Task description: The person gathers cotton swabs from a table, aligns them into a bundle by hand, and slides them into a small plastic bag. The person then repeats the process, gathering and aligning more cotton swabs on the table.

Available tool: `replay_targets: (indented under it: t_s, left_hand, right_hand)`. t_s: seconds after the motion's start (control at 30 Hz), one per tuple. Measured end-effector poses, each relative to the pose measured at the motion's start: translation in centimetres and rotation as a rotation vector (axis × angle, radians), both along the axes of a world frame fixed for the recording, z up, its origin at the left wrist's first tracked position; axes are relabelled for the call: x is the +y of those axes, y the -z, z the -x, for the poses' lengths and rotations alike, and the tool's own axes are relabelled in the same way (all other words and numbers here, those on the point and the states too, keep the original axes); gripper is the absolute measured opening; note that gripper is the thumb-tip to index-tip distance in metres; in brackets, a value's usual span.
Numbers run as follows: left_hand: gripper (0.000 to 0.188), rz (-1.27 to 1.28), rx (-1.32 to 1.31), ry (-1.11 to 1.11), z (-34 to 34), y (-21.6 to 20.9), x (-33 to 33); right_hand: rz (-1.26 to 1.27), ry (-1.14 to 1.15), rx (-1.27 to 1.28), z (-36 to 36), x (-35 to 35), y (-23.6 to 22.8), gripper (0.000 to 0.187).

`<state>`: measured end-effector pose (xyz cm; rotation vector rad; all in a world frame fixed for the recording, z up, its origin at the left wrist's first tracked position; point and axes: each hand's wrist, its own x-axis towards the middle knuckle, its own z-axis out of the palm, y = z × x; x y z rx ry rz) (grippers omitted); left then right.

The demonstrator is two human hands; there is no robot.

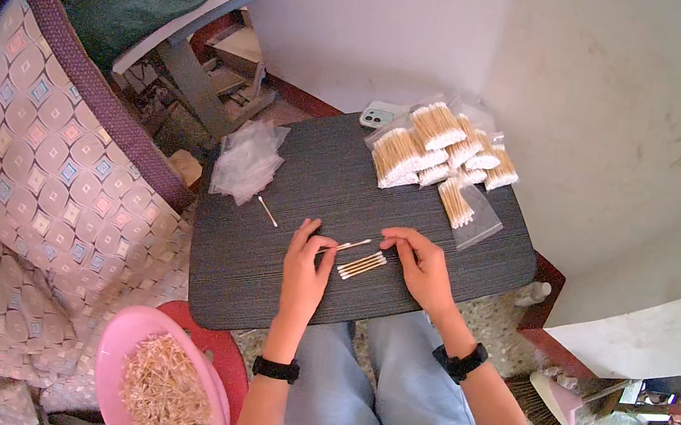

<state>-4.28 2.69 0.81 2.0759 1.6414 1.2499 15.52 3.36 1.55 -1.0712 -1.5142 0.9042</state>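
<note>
My left hand (309, 263) is over the middle of the dark table, its thumb and fingers closed on a cotton swab (355, 244) that points toward my right hand. My right hand (420, 263) hovers just beyond the swab's free tip, fingers curved and slightly apart, with nothing visible in them. Between the hands lies a small row of cotton swabs (362, 265), side by side on the tabletop. A single loose swab (268, 212) rests farther left, near a pile of clear plastic bags (247, 162).
Filled bags of swabs (434, 149) are heaped at the table's (323, 155) far right, beside a phone (379, 115). One bag with several swabs (457, 204) lies in front. A pink basin (117, 355) full of swabs stands at lower left on a red stool (229, 355). Walls stand behind.
</note>
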Motion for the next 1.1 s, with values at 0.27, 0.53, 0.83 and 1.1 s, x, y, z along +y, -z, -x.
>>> replay_targets:
  t_s: [0.27, 0.53, 0.83, 1.1]
  left_hand:
    - [0.014, 0.074, -0.034, 0.123, -2.0, 0.1, 0.5]
    - [0.04, 0.204, -0.381, 0.172, -3.8, -0.5, 0.1]
    - [0.035, 0.135, -0.367, 0.132, -2.1, -1.4, -1.7]
    - [0.024, 0.201, 0.039, 0.173, 3.2, -15.0, -15.3]
  right_hand:
    - [-0.285, 0.049, -0.238, 0.3, 0.1, 0.1, 0.025]
    - [-0.261, -0.175, -0.433, 0.7, -0.4, 0.1, 0.038]
    - [-0.202, -0.212, -0.324, 1.6, -1.1, -0.7, 0.04]
    - [-0.19, -0.078, -0.313, 0.3, -1.0, -0.8, 0.036]
